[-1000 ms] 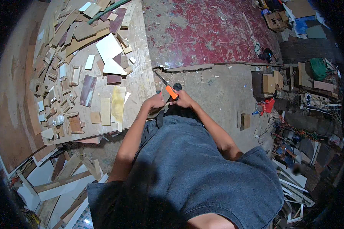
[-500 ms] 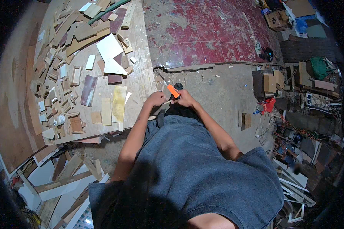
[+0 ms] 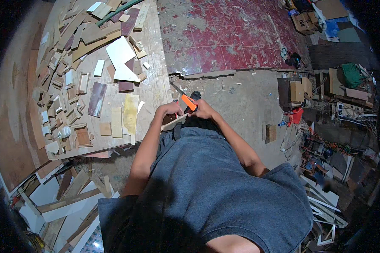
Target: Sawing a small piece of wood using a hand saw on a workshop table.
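My right hand (image 3: 202, 109) is closed on an orange-and-black tool (image 3: 189, 103) with a long dark bar slanting up to the left. My left hand (image 3: 171, 108) is closed beside it, at a light wooden piece (image 3: 173, 122) held just in front of my waist. A small red part shows by the left fingers, too small to make out. Both hands are near the corner of a wooden work surface (image 3: 152, 99) on the left.
Many wood offcuts (image 3: 98, 99) lie on that surface. Ahead is dirty red tiled flooring (image 3: 223, 36) with a broken edge. Cardboard boxes (image 3: 297, 92), cables, a power strip (image 3: 346, 110) and clutter line the right. A pile of boards (image 3: 63, 198) lies at the lower left.
The orange-and-black tool has shifted a little to the left. My left hand has moved slightly, and more of the wooden piece below it now shows.
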Available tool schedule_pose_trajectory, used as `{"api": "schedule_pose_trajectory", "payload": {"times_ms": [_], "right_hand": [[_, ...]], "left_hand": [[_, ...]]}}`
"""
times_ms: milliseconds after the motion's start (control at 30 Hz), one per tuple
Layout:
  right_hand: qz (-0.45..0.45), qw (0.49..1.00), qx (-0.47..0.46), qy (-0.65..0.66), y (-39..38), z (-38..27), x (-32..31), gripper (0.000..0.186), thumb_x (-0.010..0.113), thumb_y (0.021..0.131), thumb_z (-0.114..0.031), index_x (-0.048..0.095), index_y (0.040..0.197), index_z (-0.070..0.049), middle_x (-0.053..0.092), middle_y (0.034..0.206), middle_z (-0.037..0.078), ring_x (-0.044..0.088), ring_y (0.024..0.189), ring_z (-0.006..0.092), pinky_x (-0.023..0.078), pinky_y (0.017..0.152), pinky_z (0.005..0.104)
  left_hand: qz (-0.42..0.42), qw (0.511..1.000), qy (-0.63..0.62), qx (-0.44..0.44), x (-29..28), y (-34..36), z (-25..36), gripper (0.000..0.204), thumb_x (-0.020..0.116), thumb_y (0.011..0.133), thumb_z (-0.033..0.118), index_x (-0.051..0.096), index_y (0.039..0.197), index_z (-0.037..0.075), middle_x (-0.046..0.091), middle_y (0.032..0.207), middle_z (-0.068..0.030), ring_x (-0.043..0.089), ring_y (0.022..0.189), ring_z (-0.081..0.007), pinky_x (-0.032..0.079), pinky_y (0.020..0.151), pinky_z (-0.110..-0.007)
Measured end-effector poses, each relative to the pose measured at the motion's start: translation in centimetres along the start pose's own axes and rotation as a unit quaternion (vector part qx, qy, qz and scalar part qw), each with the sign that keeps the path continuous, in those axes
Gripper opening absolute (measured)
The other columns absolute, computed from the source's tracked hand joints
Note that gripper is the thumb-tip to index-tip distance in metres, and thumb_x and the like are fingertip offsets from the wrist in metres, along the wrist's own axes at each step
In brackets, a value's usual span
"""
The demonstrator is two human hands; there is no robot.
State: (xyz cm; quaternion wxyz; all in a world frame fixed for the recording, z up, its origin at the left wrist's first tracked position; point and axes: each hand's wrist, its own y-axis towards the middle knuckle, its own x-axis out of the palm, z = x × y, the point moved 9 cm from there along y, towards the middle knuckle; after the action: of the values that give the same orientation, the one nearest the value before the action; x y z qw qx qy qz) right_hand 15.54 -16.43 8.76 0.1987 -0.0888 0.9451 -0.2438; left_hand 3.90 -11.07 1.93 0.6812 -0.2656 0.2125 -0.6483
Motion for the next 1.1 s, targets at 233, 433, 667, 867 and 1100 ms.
{"api": "schedule_pose_trajectory", "payload": {"times_ms": [233,433,667,867,1100], "right_hand": [[-0.020,0.999,-0.042,-0.021,-0.2,-0.6,0.2,0.019,0.082,0.073,-0.005,0.075,0.090,0.000,0.074,0.082,0.009,0.067,0.078,0.0151,0.054,0.076,0.0332],[-0.014,0.998,-0.042,-0.032,-0.2,-1.8,0.1,0.018,0.082,0.074,-0.006,0.075,0.090,-0.001,0.075,0.080,0.010,0.068,0.076,0.0155,0.054,0.074,0.0339],[-0.005,0.996,-0.071,-0.050,0.1,-2.0,-0.4,0.020,0.083,0.073,-0.011,0.074,0.087,0.000,0.074,0.078,0.011,0.068,0.075,0.0164,0.053,0.072,0.0345],[-0.012,0.997,-0.052,-0.062,0.4,-1.5,0.2,0.020,0.084,0.073,-0.009,0.072,0.086,0.000,0.072,0.078,0.009,0.066,0.076,0.0159,0.053,0.074,0.0342],[-0.016,0.999,-0.016,-0.032,0.4,-0.1,0.2,0.019,0.084,0.073,-0.006,0.071,0.087,0.000,0.073,0.080,0.007,0.065,0.077,0.0151,0.053,0.076,0.0340]], "left_hand": [[-0.023,0.997,0.062,-0.048,1.1,-0.4,0.9,0.027,0.071,0.080,0.025,0.073,0.085,-0.001,0.069,0.080,-0.0028,0.061,0.071,-0.0128,0.048,0.066,-0.032],[0.003,0.996,0.071,-0.044,1.2,-1.1,0.7,0.031,0.067,0.083,0.029,0.070,0.087,-0.001,0.062,0.076,-0.0019,0.054,0.067,-0.0138,0.044,0.062,-0.035],[0.050,0.998,0.022,-0.035,1.0,-0.3,-0.3,0.027,0.063,0.087,0.027,0.064,0.080,0.001,0.058,0.075,-0.0016,0.050,0.065,-0.0134,0.042,0.059,-0.036],[0.053,0.983,-0.136,-0.110,0.4,-1.8,-1.7,0.029,0.049,0.095,0.031,0.058,0.082,0.007,0.053,0.067,-0.0007,0.049,0.056,-0.0127,0.040,0.050,-0.032],[0.068,0.976,-0.171,-0.116,-0.1,0.1,-2.8,0.029,0.049,0.096,0.029,0.056,0.077,0.008,0.054,0.066,-0.0015,0.050,0.054,-0.0136,0.040,0.047,-0.033]]}}
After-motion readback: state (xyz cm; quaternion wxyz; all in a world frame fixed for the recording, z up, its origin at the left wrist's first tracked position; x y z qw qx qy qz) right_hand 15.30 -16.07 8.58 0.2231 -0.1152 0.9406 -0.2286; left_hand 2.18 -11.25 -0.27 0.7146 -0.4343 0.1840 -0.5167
